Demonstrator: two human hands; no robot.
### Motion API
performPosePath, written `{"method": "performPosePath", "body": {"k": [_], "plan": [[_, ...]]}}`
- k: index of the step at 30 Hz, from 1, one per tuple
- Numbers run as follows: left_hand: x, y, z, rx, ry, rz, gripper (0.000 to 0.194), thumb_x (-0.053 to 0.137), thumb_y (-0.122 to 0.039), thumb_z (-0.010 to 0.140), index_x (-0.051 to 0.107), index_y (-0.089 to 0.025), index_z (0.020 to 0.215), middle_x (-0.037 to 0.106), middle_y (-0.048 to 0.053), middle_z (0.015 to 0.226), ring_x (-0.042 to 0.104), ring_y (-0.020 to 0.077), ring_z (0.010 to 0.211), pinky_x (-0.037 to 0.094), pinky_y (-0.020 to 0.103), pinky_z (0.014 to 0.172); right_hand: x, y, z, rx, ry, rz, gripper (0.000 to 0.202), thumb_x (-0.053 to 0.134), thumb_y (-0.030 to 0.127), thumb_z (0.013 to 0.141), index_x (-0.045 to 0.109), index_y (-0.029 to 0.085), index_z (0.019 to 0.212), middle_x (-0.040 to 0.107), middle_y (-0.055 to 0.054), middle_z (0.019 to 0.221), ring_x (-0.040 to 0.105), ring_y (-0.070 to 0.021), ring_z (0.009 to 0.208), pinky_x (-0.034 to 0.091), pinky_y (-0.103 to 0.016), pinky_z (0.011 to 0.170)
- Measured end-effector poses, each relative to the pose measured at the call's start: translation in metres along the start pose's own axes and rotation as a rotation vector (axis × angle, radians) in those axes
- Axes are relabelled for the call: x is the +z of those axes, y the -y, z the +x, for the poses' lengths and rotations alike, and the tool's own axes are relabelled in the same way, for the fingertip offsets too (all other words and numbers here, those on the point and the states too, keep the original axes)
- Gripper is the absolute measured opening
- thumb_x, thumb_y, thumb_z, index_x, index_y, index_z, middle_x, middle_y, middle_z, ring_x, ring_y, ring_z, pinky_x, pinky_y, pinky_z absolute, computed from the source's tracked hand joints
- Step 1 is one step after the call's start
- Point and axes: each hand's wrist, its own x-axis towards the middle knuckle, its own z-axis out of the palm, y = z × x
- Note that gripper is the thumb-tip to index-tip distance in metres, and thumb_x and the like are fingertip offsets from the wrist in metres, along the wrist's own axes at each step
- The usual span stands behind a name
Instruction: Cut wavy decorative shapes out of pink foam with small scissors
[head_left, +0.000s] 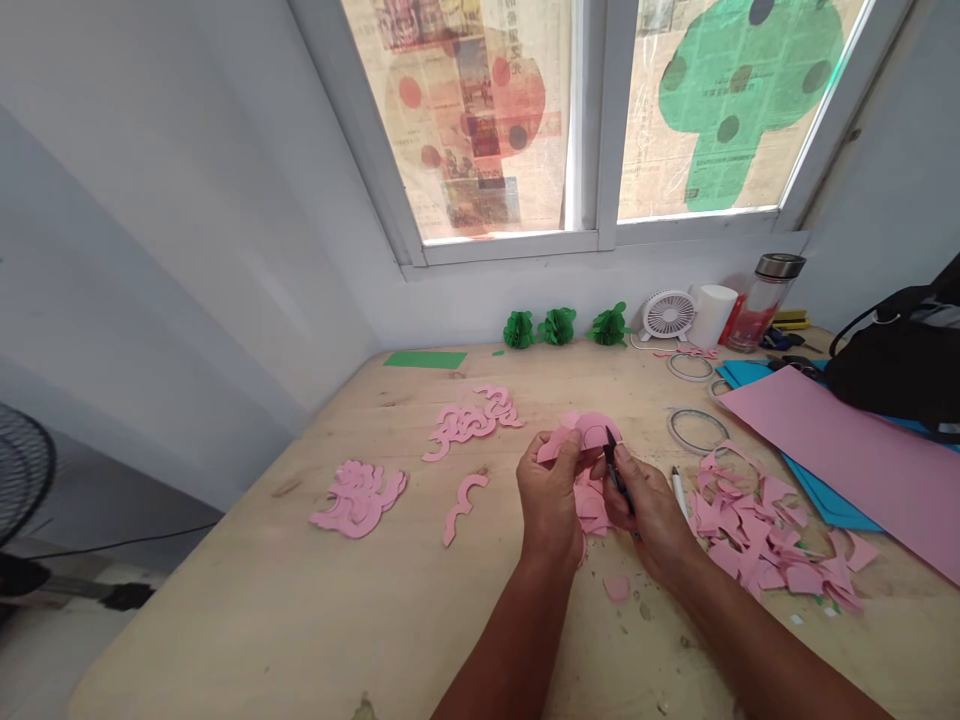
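My left hand [551, 490] pinches a piece of pink paper [592, 428] with a curved edge, held above the table. My right hand [651, 510] is closed round dark scissors [616, 478], whose pointed blades lie against the right part of that paper. More pink pieces [592, 510] lie below and between my hands, partly hidden by them. A small pink scrap [617, 589] rests nearer to me. To the left lie a wavy pink strip [463, 505], a cluster of curved pink cut-outs [472, 422] and a stack of cloud-like pink cut-outs [360, 498].
A heap of pink offcuts [772, 530], a white pen [679, 492] and tape rolls [697, 430] lie at right. Beyond are pink sheets [855, 450], a black bag [907, 350], a glass bottle [761, 305] and a small fan [669, 316]. Green paper ornaments [556, 326] line the wall.
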Motion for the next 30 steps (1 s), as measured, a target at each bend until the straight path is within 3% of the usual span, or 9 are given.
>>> {"method": "performPosePath", "body": {"k": [30], "plan": [[-0.0009, 0.0006, -0.0007, 0.010, -0.014, 0.006, 0.021, 0.068, -0.025, 0.063, 0.054, -0.012, 0.071, 0.062, 0.003, 0.065, 0.061, 0.0146, 0.062, 0.048, 0.028, 0.065, -0.0014, -0.0013, 0.0026, 0.034, -0.042, -0.029, 0.036, 0.051, 0.048, 0.080, 0.054, 0.014, 0.069, 0.029, 0.010, 0.037, 0.016, -0.0037, 0.034, 0.009, -0.020, 0.035]]}}
